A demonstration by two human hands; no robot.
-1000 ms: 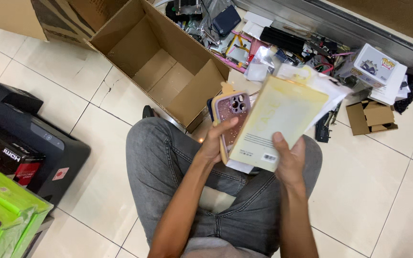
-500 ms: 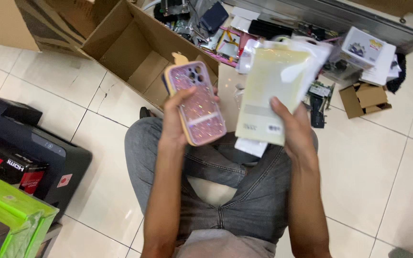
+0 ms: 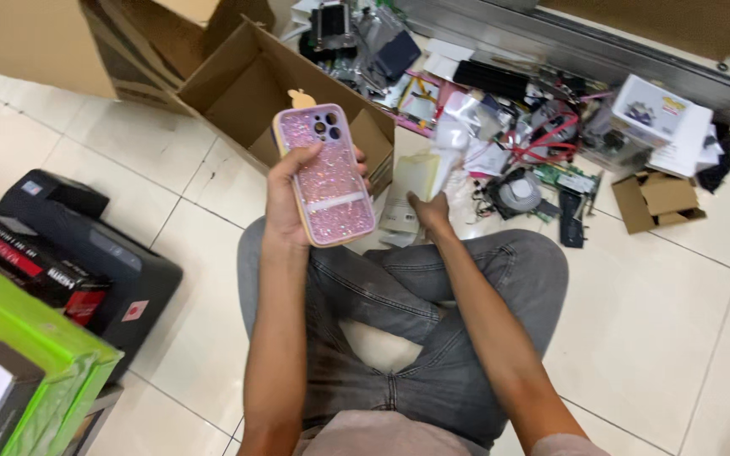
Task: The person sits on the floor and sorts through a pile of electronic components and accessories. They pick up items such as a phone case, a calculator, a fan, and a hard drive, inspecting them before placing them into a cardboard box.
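My left hand [image 3: 285,203] holds up a pink glittery phone case [image 3: 328,175] with a camera cut-out at its top, upright in front of me. My right hand [image 3: 431,211] is stretched out low over the floor beyond my knees, gripping the pale yellow and clear plastic packaging [image 3: 433,165] among papers there. I sit cross-legged in grey jeans [image 3: 399,295] on the white tiled floor.
An open cardboard box [image 3: 251,84] stands behind the case. A heap of electronic parts, cables and small boxes [image 3: 542,127] lies at the back right, with a small brown carton [image 3: 656,201]. A black case [image 3: 86,253] and a green box [image 3: 19,355] sit at my left.
My left hand lifted the phone case away from the packaging and holds it higher. My right hand lowered the packaging forward toward the floor.
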